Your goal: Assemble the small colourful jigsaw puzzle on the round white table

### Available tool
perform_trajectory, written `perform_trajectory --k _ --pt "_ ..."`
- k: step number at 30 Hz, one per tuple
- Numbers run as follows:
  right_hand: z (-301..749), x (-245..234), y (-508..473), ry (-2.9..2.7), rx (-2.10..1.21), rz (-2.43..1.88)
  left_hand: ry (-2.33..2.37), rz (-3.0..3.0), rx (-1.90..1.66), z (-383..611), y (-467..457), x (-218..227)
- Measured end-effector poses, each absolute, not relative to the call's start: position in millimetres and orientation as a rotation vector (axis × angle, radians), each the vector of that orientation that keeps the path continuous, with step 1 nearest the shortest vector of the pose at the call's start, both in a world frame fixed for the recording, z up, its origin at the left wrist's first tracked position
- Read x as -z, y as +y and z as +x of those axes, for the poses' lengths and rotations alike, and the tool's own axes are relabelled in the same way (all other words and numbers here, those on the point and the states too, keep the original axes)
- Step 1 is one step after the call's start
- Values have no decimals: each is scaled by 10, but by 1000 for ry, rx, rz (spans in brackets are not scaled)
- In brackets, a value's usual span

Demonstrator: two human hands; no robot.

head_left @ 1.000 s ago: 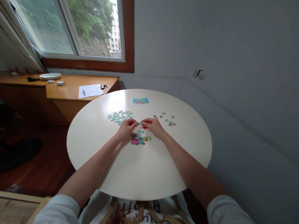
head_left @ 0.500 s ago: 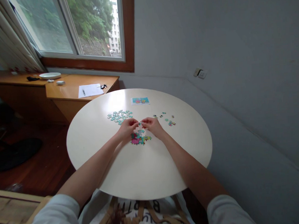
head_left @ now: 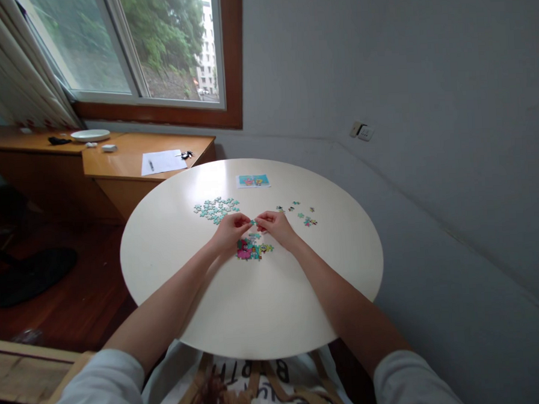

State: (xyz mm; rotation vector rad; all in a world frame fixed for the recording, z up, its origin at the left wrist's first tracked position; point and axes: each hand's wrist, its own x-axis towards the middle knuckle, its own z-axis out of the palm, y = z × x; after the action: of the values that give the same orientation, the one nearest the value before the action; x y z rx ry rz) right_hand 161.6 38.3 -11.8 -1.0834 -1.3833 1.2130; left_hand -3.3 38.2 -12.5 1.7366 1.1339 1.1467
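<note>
My left hand [head_left: 232, 230] and my right hand [head_left: 275, 227] meet above the round table, fingertips nearly together. Between them is a small teal puzzle piece [head_left: 253, 223], pinched from both sides. Just below the hands lies a partly joined puzzle section [head_left: 250, 250] with pink, teal and yellow parts; my left hand covers some of its upper left edge. Beyond my left hand spreads a pile of loose teal puzzle pieces [head_left: 215, 208]. A few scattered puzzle pieces [head_left: 308, 221] lie to the right of my right hand.
A picture card [head_left: 253, 181] with cartoon figures lies at the far side of the white round table [head_left: 257, 311]. Behind, a wooden desk [head_left: 126, 152] carries a paper sheet [head_left: 161, 162], keys [head_left: 186, 155] and a white plate [head_left: 91, 135]. A wall stands to the right.
Both hands stay in almost the same place. The teal piece between the fingertips shows slightly more clearly now; the pieces on the table look unchanged.
</note>
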Motion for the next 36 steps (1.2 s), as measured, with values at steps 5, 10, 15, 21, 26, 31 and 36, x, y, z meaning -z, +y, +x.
perform_trajectory --k 5,10,15,21,26,31,36 --pt "1618 128 391 -1395 -1201 -1087 1278 1893 -1122 -37 348 110" --pt "1621 152 421 -1383 -1202 -1099 1329 1958 -1094 -39 312 72" --pt "1622 151 430 -1353 -1217 -1081 1336 1932 -1106 -31 307 62" --pt "1622 122 416 -1326 -1224 -1061 1301 1905 -1139 -29 305 65" --pt "1628 116 405 -1335 -1222 -1072 1305 1900 -1147 -37 318 83" --pt "1631 123 409 -1349 -1198 -1096 1299 1873 -1166 -35 320 83" --pt "1626 133 418 -1347 -1199 -1094 1263 1838 -1188 -40 338 84"
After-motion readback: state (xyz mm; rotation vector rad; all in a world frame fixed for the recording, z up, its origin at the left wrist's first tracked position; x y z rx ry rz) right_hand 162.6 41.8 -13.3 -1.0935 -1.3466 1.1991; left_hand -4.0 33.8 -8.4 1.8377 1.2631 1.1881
